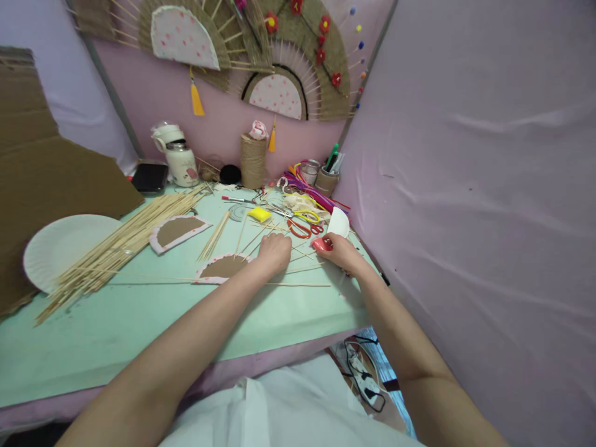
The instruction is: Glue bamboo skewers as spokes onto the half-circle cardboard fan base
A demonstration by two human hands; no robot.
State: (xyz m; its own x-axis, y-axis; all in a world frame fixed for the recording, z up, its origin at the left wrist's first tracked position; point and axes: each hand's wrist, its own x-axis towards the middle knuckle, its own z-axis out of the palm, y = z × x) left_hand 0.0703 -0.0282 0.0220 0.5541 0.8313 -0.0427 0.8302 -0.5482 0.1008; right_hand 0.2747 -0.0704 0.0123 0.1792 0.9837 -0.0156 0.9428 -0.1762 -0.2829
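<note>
My left hand (pixel 275 251) is closed, its fingers curled down near the table among thin bamboo sticks (pixel 305 253); whatever it may hold is hidden. With fingers and thumb, my right hand (pixel 343 253) grips a small shiny red-pink object (pixel 321 244) whose kind I cannot make out. Just behind that hand is a white half-round piece (pixel 339 222). Red-handled scissors (pixel 300 230) and yellow-handled scissors (pixel 307 216) lie between and beyond my hands. A half-round cardboard piece (pixel 226 267) with a pink-spotted white edging is partly covered by my left forearm.
A large bundle of bamboo sticks (pixel 125 239) overlaps a white paper plate (pixel 60 242) on the left. Another edged cardboard half-round (pixel 181 233) lies nearby. Behind stand a flask (pixel 181 162), a twine spool (pixel 254 161) and a pen pot (pixel 326 180). A fabric wall (pixel 465 186) bounds the right.
</note>
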